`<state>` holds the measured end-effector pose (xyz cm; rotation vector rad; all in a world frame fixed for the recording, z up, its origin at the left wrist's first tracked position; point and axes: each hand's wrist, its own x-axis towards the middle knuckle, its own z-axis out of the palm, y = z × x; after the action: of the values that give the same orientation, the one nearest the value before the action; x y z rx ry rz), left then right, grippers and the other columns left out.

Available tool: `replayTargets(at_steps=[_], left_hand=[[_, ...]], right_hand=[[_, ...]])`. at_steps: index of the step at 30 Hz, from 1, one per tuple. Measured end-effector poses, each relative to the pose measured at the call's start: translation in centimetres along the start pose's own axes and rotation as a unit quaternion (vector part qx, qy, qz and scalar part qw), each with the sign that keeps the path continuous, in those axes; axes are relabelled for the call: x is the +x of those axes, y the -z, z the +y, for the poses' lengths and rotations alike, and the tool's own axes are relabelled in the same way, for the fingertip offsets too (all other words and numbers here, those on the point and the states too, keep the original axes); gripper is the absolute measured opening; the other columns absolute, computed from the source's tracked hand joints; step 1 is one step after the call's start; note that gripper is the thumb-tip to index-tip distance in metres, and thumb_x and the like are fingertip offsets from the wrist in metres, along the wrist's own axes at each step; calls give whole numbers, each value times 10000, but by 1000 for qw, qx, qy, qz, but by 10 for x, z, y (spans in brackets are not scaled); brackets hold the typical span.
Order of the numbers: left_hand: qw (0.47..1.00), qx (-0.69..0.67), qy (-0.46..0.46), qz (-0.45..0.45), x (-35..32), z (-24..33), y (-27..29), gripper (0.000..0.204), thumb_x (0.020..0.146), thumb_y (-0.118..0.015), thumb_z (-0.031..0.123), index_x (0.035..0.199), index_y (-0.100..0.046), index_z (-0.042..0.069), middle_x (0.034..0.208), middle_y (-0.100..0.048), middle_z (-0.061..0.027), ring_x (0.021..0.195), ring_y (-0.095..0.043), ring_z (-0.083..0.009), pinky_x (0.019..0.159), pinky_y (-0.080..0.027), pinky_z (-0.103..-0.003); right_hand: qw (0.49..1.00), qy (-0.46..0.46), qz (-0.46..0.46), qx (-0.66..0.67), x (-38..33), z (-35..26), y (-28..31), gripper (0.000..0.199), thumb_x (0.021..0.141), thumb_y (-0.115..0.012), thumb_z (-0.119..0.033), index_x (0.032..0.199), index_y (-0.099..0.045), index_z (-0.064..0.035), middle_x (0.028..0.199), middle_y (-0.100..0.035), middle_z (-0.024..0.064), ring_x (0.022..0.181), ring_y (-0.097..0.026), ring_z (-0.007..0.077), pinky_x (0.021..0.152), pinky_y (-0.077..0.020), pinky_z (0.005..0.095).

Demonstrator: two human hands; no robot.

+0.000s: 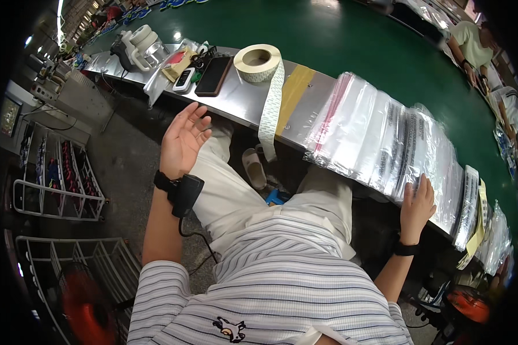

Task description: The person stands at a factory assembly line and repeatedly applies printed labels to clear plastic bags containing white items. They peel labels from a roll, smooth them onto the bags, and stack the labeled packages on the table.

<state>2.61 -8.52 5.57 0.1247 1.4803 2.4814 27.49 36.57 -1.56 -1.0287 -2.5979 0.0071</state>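
My left hand [184,138] is raised, palm turned up with fingers apart, just off the front edge of the metal ledge [224,104]. Nothing lies in it. Closest to that hand are a dark phone [214,76] and a small white device [183,80]. My right hand [418,208] rests with fingers extended at the near edge of a long row of overlapping clear plastic bags [380,135], some printed, some with a pink strip. Between the hands stands a roll of labels [258,63], its loose strip [270,112] hanging over the edge.
A green conveyor belt [322,40] runs behind the ledge. A clear jug [149,49] stands at the ledge's left. Wire racks [57,201] and an orange fan [86,310] are at my left, another fan [468,303] at lower right. Another person [472,49] sits across the belt.
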Motion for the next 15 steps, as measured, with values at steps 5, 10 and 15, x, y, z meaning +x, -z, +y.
replayTargets(at_steps=[5, 10, 15], left_hand=[[997, -9, 72, -29, -3, -36, -16, 369, 1001, -480, 236, 1299, -503, 20, 1214, -594, -103, 1053, -602, -194, 862, -513, -339], [986, 121, 90, -73, 33, -53, -50, 319, 994, -497, 215, 1248, -528, 26, 1187, -597, -102, 1058, -606, -184, 850, -514, -340], [640, 727, -210, -134, 89, -80, -38, 508, 873, -622, 347, 1242, -555, 4, 1344, -519, -188, 1243, -486, -355, 997, -410, -443]], right_hand=[[999, 28, 46, -4, -3, -2, 5, 496, 963, -538, -379, 1363, -472, -94, 1428, -431, 142, 1366, -344, 332, 1061, -246, 628], [977, 138, 95, 134, 16, -45, 26, 386, 952, -575, -245, 1260, -541, -15, 1342, -491, 187, 1327, -378, 383, 1080, -311, 517], [897, 346, -73, 263, 30, -128, 36, 307, 806, -714, -151, 1072, -647, -12, 1195, -587, 189, 1205, -494, 403, 989, -428, 459]])
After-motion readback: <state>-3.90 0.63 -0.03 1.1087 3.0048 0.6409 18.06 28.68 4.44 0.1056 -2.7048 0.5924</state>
